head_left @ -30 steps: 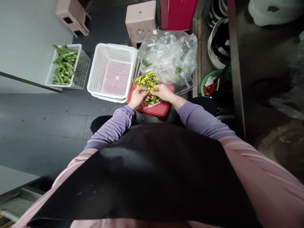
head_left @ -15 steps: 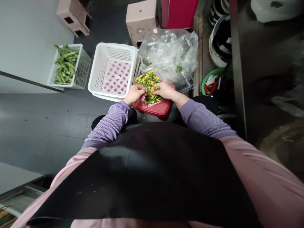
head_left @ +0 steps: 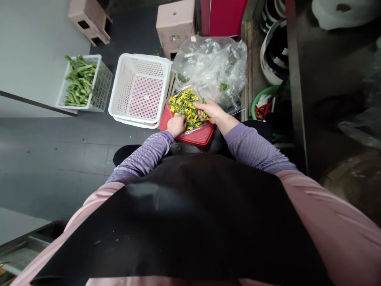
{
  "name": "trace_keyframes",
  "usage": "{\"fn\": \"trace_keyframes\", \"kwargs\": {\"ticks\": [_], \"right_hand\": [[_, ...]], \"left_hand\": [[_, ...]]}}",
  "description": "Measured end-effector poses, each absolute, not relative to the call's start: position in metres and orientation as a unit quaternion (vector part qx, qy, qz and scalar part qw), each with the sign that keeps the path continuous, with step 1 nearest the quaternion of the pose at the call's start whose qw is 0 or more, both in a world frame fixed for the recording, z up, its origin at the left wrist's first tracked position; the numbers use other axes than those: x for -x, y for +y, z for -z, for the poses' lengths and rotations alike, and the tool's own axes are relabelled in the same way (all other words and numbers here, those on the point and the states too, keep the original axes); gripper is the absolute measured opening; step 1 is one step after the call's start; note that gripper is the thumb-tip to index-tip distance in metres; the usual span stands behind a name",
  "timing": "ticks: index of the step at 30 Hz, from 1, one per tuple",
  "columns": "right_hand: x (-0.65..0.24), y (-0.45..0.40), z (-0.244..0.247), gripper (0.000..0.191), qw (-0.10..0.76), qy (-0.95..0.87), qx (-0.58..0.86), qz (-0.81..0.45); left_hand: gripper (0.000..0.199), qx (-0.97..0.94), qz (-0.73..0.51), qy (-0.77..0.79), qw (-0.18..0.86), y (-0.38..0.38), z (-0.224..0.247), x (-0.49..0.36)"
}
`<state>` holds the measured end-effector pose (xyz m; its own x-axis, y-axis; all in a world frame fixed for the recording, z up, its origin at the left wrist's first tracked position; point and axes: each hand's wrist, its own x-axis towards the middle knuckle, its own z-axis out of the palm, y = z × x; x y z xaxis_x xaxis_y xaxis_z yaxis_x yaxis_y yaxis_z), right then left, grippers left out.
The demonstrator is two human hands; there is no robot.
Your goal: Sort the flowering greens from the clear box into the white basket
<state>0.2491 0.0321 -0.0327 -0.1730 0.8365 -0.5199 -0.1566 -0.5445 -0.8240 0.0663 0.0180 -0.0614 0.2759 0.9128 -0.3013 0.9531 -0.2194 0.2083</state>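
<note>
Small green stems with yellow flowers [head_left: 185, 102] lie heaped in a clear plastic tray or wrap on a red lid or stool [head_left: 198, 136]. At the heap's lower left edge is my left hand [head_left: 176, 124], its fingers curled down among the flowers; what they pinch is too small to tell. My right hand [head_left: 210, 111], over the heap's right side, is closed on a few flower stems, which stick out between thumb and fingers. Just beyond the heap lies a crumpled clear plastic bag [head_left: 205, 65] with bits of green in it.
A white perforated basket [head_left: 119, 83] stands left of the flowers. Farther left, a smaller white basket [head_left: 102, 85] holds thick green stalks [head_left: 79, 85]. Pink stools [head_left: 175, 22] stand beyond. On the right are a green-rimmed bucket [head_left: 254, 104] and a dark counter edge [head_left: 296, 79].
My left hand has moved right and nearer to me, down to the heap's edge. My right hand has shifted slightly right and turned, showing flower stems in its grip.
</note>
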Motion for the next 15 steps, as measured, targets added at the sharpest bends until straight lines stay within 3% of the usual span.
{"fn": "trace_keyframes", "kwargs": {"ticks": [5, 8, 15], "right_hand": [[-0.245, 0.031, 0.03, 0.019, 0.311, -0.362, 0.594, -0.648], [-0.24, 0.027, 0.031, 0.018, 0.294, -0.418, 0.562, -0.65], [-0.236, 0.023, 0.035, 0.02, 0.335, -0.406, 0.551, -0.648]], "left_hand": [[0.004, -0.62, -0.142, 0.656, 0.406, 0.023, 0.043, -0.058], [0.01, -0.48, -0.223, 0.635, 0.562, 0.017, 0.028, -0.064], [0.015, -0.346, -0.271, 0.621, 0.648, 0.009, 0.015, -0.077]]}}
